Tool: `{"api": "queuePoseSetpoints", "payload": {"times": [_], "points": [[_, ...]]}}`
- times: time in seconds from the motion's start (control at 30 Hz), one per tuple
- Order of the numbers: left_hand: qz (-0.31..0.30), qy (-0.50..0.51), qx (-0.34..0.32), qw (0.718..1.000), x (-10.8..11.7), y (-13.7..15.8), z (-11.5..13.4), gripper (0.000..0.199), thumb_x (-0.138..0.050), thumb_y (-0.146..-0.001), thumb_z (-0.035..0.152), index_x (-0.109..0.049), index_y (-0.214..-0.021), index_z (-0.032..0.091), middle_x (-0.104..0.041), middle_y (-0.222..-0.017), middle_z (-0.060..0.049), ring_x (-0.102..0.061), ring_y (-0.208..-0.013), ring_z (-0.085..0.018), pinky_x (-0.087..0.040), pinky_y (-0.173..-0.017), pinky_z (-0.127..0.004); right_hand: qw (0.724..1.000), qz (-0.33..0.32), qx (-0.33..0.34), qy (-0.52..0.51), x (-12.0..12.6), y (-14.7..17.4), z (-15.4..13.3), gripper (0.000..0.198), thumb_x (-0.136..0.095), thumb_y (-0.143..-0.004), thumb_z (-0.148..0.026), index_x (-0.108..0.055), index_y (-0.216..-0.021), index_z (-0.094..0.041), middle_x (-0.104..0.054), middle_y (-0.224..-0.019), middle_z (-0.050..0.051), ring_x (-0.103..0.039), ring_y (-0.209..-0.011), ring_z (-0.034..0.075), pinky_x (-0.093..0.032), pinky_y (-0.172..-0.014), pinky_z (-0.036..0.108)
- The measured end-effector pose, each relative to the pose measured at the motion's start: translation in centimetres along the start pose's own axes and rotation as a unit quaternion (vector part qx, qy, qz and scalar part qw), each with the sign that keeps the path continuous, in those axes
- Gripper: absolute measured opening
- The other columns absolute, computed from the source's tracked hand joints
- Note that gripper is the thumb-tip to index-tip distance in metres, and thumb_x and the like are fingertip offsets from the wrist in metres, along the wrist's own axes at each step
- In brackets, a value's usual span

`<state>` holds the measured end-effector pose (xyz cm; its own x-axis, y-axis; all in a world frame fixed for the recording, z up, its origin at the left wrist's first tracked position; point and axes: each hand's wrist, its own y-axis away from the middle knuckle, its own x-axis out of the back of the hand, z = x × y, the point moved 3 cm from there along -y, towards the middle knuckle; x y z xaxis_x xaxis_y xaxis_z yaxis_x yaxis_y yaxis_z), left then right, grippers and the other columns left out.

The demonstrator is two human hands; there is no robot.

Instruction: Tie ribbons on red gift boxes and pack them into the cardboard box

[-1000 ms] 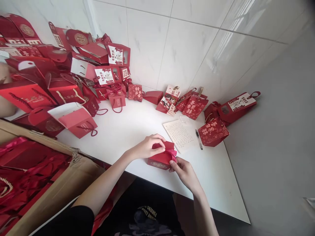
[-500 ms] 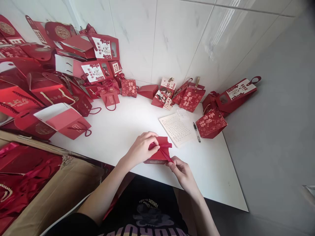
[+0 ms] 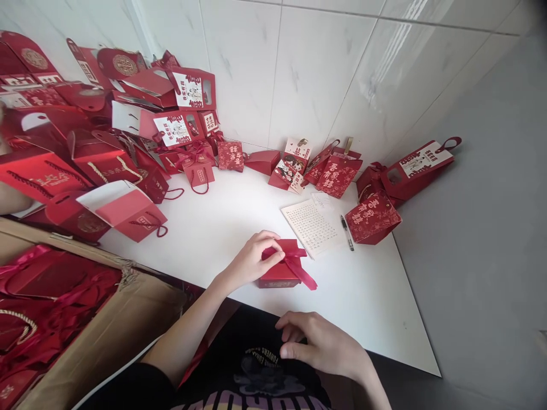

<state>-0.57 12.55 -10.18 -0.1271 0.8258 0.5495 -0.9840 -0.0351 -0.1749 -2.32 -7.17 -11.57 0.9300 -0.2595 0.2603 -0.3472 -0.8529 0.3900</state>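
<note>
A small red gift box stands on the white table in front of me. A dark pink ribbon is tied across its top, and its loose end droops over the right front edge. My left hand rests over the left part of the box, thumb and fingers pinched on the ribbon near the knot. My right hand is off the box, over the table's front edge, with thumb and fingers apart and nothing between them.
Many red gift boxes crowd the table's left side. A written sheet, a pen and several printed boxes stand to the right. A cardboard carton holds red boxes at lower left. Another person's arm shows at the left edge.
My right hand has let go of the ribbon's end and drawn back toward my body. The end now hangs free. My left hand keeps its place on the ribbon.
</note>
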Motion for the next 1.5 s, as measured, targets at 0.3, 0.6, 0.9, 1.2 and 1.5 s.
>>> {"api": "queuePoseSetpoints", "payload": {"times": [0.3, 0.6, 0.9, 1.2, 1.5], "points": [[0.117, 0.006, 0.209, 0.971, 1.4, 1.7, -1.8, 0.032, -0.044, -0.084, 0.051, -0.049, -0.08, 0.02, -0.056, -0.08, -0.001, -0.055, -0.075, -0.017, -0.042, -0.067, -0.028, 0.898, 0.435, 0.059, -0.027, 6.9, -2.0, 0.5, 0.046, -0.039, -0.087, -0.061, -0.047, -0.067, -0.02, -0.048, -0.06, 0.0, -0.044, -0.056, 0.014, -0.036, -0.054, 0.026], [0.119, 0.068, 0.208, 0.969, -0.3, 1.8, -0.5, 0.035, -0.04, -0.086, 0.05, -0.039, -0.067, 0.02, -0.049, -0.064, 0.003, -0.049, -0.058, -0.013, -0.036, -0.053, -0.023, 0.922, 0.369, 0.071, -0.089, 6.4, -7.0, -0.2, 0.051, -0.049, -0.08, -0.063, -0.039, -0.057, -0.019, -0.039, -0.052, -0.003, -0.034, -0.049, 0.011, -0.028, -0.048, 0.024], [0.183, 0.146, 0.221, 0.947, -2.1, 2.8, -1.4, 0.033, -0.037, -0.089, 0.046, -0.036, -0.068, 0.02, -0.038, -0.057, 0.005, -0.038, -0.05, -0.01, -0.031, -0.046, -0.021, 0.881, 0.387, 0.093, -0.257, 5.2, -7.2, 1.4, 0.047, -0.062, -0.074, -0.056, -0.038, -0.059, -0.018, -0.043, -0.054, -0.004, -0.035, -0.049, 0.009, -0.029, -0.047, 0.021], [0.187, 0.188, 0.242, 0.933, -2.9, 3.0, -1.5, 0.03, -0.036, -0.089, 0.039, -0.032, -0.066, 0.021, -0.034, -0.055, 0.005, -0.034, -0.047, -0.01, -0.029, -0.044, -0.021, 0.855, 0.377, 0.083, -0.347, 4.4, -7.8, 2.2, 0.041, -0.061, -0.076, -0.052, -0.038, -0.063, -0.02, -0.045, -0.058, -0.002, -0.042, -0.052, 0.012, -0.038, -0.05, 0.024], [0.037, 0.257, 0.222, 0.94, -0.3, 2.7, -2.2, 0.043, -0.031, -0.088, 0.053, -0.047, -0.07, 0.018, -0.053, -0.068, -0.001, -0.052, -0.064, -0.014, -0.041, -0.06, -0.025, 0.908, 0.333, 0.216, -0.136, 5.9, -4.7, 3.2, 0.066, -0.061, -0.075, -0.061, -0.038, -0.127, -0.027, -0.04, -0.131, 0.009, -0.04, -0.121, 0.025, -0.04, -0.096, 0.042]]}}
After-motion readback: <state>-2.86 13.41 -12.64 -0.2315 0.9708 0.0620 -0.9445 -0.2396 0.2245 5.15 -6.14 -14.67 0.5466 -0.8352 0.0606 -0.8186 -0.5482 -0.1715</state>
